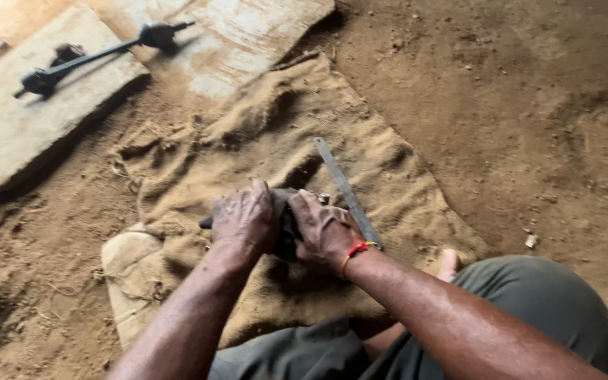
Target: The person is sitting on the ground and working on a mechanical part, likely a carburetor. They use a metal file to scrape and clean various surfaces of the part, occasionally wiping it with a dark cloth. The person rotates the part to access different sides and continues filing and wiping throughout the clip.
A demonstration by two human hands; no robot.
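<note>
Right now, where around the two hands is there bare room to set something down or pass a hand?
Free: the dirt floor right of the burlap sack, and the sack's rumpled upper part above the hands. Crowded: the left hand and right hand close on a dark object, with the flat metal strip just right. The stone slab carries a black rod.

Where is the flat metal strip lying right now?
In the head view, the flat metal strip lies diagonally on the burlap sack, just right of the right hand.

Tan burlap sack, grey metal strip, red-orange wristband.
</note>
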